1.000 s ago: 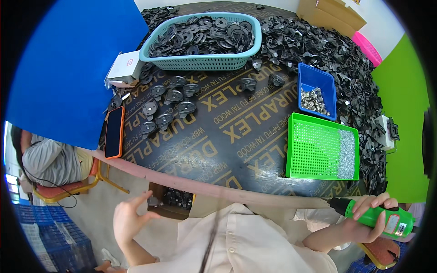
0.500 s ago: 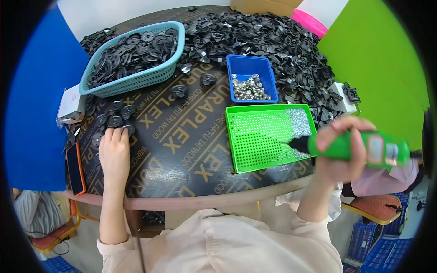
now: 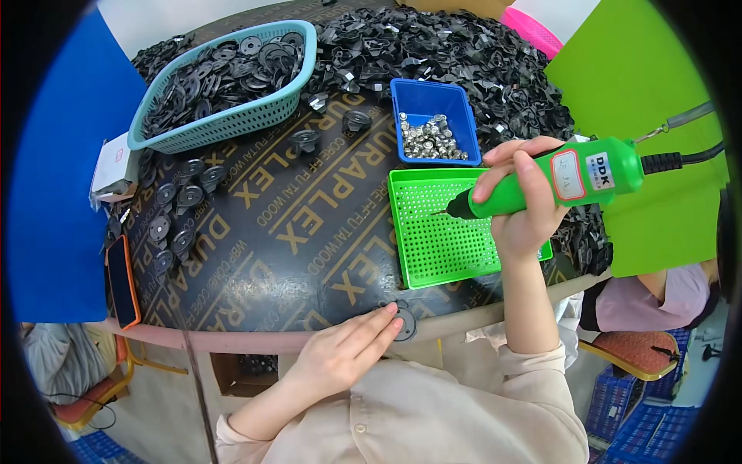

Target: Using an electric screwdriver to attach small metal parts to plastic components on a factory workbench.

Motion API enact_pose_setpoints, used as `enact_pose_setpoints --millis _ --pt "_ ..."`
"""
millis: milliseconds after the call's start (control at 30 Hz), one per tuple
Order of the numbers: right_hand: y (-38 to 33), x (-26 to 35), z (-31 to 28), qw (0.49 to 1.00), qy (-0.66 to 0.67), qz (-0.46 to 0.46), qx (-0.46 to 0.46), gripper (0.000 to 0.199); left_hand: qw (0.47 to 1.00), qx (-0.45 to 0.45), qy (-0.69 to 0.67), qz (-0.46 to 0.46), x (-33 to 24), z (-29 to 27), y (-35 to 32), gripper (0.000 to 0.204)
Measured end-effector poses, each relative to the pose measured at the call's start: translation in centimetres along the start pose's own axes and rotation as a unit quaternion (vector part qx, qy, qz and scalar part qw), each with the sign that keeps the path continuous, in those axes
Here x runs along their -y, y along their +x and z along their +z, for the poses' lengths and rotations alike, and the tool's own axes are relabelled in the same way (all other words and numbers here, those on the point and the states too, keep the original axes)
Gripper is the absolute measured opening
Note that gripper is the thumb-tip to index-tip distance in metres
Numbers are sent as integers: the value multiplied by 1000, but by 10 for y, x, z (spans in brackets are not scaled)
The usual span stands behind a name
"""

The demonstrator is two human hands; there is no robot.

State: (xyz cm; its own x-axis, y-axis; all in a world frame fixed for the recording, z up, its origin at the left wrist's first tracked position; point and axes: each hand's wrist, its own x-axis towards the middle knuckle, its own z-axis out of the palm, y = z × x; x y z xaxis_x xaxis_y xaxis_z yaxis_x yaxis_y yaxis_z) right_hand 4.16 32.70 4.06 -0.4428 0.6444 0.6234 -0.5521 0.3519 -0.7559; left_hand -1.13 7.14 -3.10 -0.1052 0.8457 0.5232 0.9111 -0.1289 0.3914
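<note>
My left hand [image 3: 336, 359] is at the table's near edge, its fingertips on a round black plastic disc part [image 3: 404, 323]; the fingers are together and partly hide the disc. My right hand [image 3: 529, 193] is wrapped round a green electric screwdriver [image 3: 626, 166], held level with its thin bit pointing left. The bit is over a green perforated tray [image 3: 421, 281], whose right side is hidden by my hand and forearm. Behind the tray stands a blue bin [image 3: 425, 97] with small silver metal parts [image 3: 437, 143] in it.
A light-blue basket [image 3: 224, 133] full of black discs stands back left. Several loose black disc parts [image 3: 189, 197] lie near an orange-edged phone [image 3: 122, 282]. Black clip-like pieces [image 3: 433, 42] heap along the back. The screwdriver's cord [image 3: 699, 155] runs right. A seated person's sleeve [image 3: 649, 301] shows at right.
My left hand has moved from the loose parts at left to the near edge, where a disc is now under its fingers. The screwdriver has risen and shifted left over the tray.
</note>
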Motion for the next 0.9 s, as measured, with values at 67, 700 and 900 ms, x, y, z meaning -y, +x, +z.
enact_pose_setpoints --millis 67,700,900 --pt "-1 0 -1 1000 19 13 -5 13 1000 6 0 -4 0 5 -3 39" --pt "-63 99 -15 981 131 32 140 29 994 -45 -79 -66 -15 28 0 40" --pt "-83 93 -16 973 110 81 187 28 994 -62 -48 -73 -14 30 -2 39"
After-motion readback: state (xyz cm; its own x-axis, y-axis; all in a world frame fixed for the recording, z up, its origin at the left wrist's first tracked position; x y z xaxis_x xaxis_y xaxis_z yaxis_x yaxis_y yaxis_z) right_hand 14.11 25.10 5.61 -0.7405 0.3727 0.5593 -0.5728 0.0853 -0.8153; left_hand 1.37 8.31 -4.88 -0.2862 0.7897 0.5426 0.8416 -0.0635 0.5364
